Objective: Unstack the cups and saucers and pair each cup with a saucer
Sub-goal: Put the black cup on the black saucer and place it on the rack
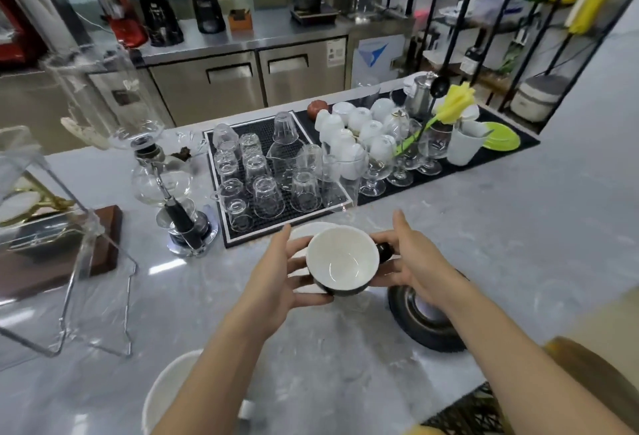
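Here, both forearms reach forward over the grey marble counter. The left hand and right hand cradle a black-outside, white-inside ceramic cup between curled fingers, above a white saucer; a black saucer lies under the right wrist.

Cup: black outside, white inside, empty, mouth up, tilted toward camera, handle to right, held above desk. White saucer just behind. Black saucer at right, partly hidden.
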{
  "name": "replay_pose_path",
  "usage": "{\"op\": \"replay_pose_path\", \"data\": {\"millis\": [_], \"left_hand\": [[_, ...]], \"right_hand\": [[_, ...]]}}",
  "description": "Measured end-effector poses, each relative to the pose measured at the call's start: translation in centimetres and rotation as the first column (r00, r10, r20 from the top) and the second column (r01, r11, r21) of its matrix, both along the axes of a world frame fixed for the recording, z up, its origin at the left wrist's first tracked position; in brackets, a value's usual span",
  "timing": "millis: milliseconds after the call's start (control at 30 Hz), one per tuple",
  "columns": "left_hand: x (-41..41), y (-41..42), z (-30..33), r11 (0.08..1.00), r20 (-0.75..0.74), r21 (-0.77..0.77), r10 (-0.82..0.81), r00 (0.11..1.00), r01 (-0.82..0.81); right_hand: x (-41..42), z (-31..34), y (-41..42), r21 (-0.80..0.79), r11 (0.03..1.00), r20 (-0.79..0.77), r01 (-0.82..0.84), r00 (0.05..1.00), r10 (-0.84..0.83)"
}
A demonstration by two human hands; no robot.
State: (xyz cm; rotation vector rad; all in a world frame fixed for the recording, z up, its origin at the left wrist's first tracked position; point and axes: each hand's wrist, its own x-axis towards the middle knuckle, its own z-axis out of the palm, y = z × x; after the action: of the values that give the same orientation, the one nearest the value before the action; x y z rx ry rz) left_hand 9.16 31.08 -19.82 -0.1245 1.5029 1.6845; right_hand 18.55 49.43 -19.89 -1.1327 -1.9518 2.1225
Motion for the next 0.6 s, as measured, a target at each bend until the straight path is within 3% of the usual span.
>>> {"op": "replay_pose_path", "data": {"millis": [600], "left_hand": [[6.0,10.5,-2.1,0.954,0.060,0.001,-0.300,0.952,0.301]], "right_hand": [[10.7,-1.7,7.6,0.009,0.966,0.075,0.260,0.963,-0.260]]}}
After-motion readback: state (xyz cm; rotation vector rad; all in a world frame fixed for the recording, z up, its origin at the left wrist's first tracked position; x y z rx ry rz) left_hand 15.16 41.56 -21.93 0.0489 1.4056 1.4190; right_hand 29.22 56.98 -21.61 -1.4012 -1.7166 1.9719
